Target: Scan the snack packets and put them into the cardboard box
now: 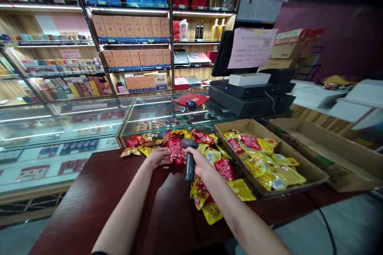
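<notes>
A small red snack packet point(175, 152) is held up over the dark counter, and my left hand point(159, 157) is closed on its left edge. My right hand point(194, 159) grips a dark grey barcode scanner point(189, 167), its head close beside the packet's right side. Fingers of the right hand also reach to the packet's right edge; whether they pinch it I cannot tell. Around both hands lies a loose pile of red and yellow packets point(224, 169). To the right, a cardboard tray point(317, 175) holds several more yellow and red packets.
Another cardboard tray point(344, 175) stands at the far right. Behind the pile is a glass display case point(149, 107) with a mouse point(190, 104) on a red mat. A monitor point(223, 53) stands behind the trays. A cable point(324, 219) hangs at lower right.
</notes>
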A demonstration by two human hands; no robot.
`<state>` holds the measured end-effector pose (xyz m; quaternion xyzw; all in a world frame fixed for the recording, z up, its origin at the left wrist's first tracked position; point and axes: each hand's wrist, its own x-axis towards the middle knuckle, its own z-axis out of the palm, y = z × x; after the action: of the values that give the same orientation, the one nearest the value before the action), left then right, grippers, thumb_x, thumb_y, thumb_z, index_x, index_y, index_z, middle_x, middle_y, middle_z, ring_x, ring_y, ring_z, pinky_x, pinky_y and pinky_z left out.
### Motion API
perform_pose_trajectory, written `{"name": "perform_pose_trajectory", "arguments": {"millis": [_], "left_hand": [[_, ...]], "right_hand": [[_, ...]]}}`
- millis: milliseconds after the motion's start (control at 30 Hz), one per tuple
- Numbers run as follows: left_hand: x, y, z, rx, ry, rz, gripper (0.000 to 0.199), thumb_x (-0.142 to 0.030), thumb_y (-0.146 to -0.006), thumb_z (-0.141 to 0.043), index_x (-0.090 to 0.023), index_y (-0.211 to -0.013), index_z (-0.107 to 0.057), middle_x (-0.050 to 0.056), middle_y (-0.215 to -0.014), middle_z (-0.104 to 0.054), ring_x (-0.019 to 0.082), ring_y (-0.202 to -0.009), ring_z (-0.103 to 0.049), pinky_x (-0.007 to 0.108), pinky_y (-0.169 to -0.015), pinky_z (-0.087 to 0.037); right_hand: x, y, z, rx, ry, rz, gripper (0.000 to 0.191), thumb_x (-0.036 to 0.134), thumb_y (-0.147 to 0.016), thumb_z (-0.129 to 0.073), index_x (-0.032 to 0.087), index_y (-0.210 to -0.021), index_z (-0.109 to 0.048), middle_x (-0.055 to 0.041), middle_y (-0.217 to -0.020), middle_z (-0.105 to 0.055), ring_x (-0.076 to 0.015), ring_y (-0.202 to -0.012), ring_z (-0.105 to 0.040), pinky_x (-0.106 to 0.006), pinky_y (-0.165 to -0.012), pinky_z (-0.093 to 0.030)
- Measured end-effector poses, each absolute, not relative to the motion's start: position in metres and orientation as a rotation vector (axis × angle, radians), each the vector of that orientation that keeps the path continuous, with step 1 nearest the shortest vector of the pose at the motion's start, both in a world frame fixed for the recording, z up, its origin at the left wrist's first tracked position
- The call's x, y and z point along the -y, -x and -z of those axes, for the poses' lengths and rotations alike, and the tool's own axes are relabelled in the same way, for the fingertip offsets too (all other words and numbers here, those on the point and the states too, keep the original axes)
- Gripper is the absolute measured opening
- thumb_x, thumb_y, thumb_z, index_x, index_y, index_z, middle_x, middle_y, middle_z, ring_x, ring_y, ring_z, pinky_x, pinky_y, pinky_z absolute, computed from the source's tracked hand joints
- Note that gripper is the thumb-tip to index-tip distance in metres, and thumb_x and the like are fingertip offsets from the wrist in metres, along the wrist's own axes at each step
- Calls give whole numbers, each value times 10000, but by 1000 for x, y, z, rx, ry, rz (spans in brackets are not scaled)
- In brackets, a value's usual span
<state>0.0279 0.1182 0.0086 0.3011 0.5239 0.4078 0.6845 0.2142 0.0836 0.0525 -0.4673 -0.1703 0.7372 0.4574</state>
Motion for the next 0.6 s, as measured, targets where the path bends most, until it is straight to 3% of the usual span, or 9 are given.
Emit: {"name": "perform_pose_trajectory", "arguments": {"millis": [267,467,600], "left_hand": [[-126,-12,-22,-1136,-718,-1063,196,-79,-679,-720,-98,-854,-636,102,-747,-695,186,-617,-668,330,-570,-576],[-130,-10,-33,-1136,-697,-1170,190,-66,-666,-722,-96,-838,-647,92,-757,-700,181,-624,-669,317,-570,-577],[-129,-10,-42,-1132,-686,-1170,211,-94,-658,-746,-99,-850,-658,91,-755,-704,187,-638,-676,309,-575,-579]], "right_hand": [[-61,-191,-47,783,1241,-1637,132,198,-600,-650,152,-714,-603,52,-505,-509,-89,-493,-488,-198,-477,-379],[-34,-178,-40,930,1186,-1697,240,258,-618,-647,173,-831,-574,2,-698,-625,-134,-594,-603,-238,-512,-452],[-15,-178,-35,1103,1172,-1625,185,309,-680,-613,182,-786,-528,43,-517,-536,-118,-435,-516,-223,-414,-392]]}}
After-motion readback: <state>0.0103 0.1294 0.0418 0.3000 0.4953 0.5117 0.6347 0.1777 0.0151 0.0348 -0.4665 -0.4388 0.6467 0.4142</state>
